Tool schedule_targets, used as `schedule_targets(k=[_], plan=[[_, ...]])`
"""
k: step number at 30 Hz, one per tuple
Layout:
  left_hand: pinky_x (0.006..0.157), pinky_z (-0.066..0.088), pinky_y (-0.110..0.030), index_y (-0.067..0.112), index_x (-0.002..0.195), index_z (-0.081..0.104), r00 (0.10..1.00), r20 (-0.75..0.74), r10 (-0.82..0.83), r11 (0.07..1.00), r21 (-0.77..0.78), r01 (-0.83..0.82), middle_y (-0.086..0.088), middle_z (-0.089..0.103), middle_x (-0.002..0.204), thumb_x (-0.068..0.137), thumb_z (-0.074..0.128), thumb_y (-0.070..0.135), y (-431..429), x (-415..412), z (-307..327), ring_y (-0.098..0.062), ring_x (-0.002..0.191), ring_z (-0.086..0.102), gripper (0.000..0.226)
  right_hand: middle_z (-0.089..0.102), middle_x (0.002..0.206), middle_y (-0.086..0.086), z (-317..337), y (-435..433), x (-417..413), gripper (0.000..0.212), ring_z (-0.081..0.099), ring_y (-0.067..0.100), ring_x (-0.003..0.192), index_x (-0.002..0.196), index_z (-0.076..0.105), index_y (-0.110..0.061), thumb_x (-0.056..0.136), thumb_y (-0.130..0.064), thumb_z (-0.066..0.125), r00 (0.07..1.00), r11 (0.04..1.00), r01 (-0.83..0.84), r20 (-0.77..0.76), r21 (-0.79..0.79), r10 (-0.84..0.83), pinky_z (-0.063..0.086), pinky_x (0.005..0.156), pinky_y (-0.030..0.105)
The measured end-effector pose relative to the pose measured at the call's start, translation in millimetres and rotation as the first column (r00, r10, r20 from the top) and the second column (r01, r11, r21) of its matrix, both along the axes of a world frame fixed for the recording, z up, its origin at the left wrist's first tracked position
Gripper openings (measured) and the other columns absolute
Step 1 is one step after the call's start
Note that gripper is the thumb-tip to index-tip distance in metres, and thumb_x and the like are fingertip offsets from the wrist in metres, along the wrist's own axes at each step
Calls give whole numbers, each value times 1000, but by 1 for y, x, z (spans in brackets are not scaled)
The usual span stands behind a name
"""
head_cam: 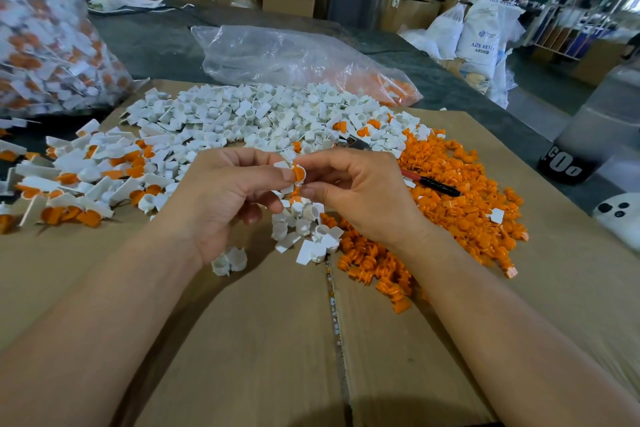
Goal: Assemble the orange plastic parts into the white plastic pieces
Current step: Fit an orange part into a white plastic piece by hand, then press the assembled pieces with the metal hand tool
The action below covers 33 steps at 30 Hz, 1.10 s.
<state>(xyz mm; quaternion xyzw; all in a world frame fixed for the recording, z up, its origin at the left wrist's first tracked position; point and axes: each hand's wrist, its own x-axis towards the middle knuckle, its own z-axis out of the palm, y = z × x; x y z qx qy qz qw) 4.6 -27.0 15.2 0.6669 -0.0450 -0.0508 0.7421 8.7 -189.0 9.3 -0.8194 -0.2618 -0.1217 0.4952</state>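
- L hand [225,198] pinches white piece [283,165]; R hand [360,198] pinches orange part [298,173], above mid cardboard [242,340].
- Parts touch btwn the fingertips; neither hand nearer.
- Orange part's long axis: can't tell.
- Prob. next: press together.

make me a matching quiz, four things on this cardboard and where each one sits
Things
1 heap of loose orange plastic parts
2 heap of loose white plastic pieces
3 assembled white-and-orange pieces
4 black and red marker pen

Places on the brown cardboard sheet
A far middle
B on top of the orange heap
C right side
D left side

Pairs: 1-C, 2-A, 3-D, 4-B
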Motion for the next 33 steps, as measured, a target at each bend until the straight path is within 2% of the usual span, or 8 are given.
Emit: schedule_targets(k=[5, 7, 12, 15, 18, 21, 27, 33], plan=[[35, 31, -12, 12, 64, 62, 1000, -4, -5, 1000, -12, 5, 1, 61, 52, 43, 72, 22, 0, 0, 0, -9, 39, 52, 26, 63, 80, -12, 2, -2, 0, 32, 64, 3, 80, 105, 67, -14, 77, 2, 68, 999, 998, 45, 11, -48, -45, 53, 79, 18], [35, 31, -12, 12, 64, 62, 1000, -5, -1, 1000, -25, 0, 1, 62, 52, 44, 72, 21, 0, 0, 0, -9, 39, 53, 24, 61, 81, -16, 4, -6, 1, 28, 63, -1, 78, 106, 68, -9, 79, -2, 69, 992, 990, 121, 36, -72, -118, 53, 79, 17], [35, 32, -13, 12, 64, 63, 1000, -7, 1, 999, -34, -1, 1, 62, 53, 41, 73, 22, 1, 0, 0, -9, 40, 54, 27, 60, 82, -19, 12, -24, 9, 25, 58, -8, 73, 108, 67, -14, 83, -18, 67, 924, 919, 382, 66, -97, -377, 45, 72, 3], [36, 33, -13, 13, 63, 64, 1000, -4, -1, 1000, -31, 1, 0, 62, 54, 37, 74, 25, 1, -1, 1, -10, 41, 55, 31, 65, 107, -4, 17, -42, 15, 37, 58, 0, 92, 118, 62, -16, 84, -30, 65, 856, 809, 512, 89, -290, -510, 42, 80, 12], [35, 34, -14, 13, 63, 64, 1000, -1, 6, 1000, -31, -6, 0, 62, 54, 32, 75, 28, 2, -1, 1, -10, 42, 56, 36, 50, 135, 3, 18, -58, 20, 60, 45, 18, 123, 131, 49, -16, 81, -48, 61, 815, 661, 472, 2, -583, -580, 35, 97, 31], [36, 36, -13, 10, 67, 63, 1000, -2, 11, 999, -42, -11, -1, 62, 53, 37, 73, 24, 2, -1, 0, -11, 43, 58, 35, 43, 140, 6, 19, -63, 20, 75, 39, 24, 127, 134, 43, -15, 76, -61, 57, 798, 563, 347, -80, -750, -597, 34, 97, 36], [37, 41, -15, 8, 69, 62, 1000, 16, 2, 998, -69, -1, -2, 63, 53, 40, 72, 21, 1, -2, 0, -12, 46, 61, 34, 30, 149, 3, 17, -68, 21, 96, 28, 26, 136, 144, 25, -21, 67, -61, 66, 764, 540, 214, -205, -814, -612, 23, 110, 50], [40, 42, -15, 14, 61, 66, 997, 81, -6, 999, -36, 9, -4, 66, 58, 47, 71, 21, 0, -2, -2, -15, 52, 65, 17, 41, 140, 4, 13, -68, 26, 85, 38, 26, 127, 138, 36, -18, 68, -53, 71, 745, 504, 297, -133, -811, -654, 32, 104, 47]])
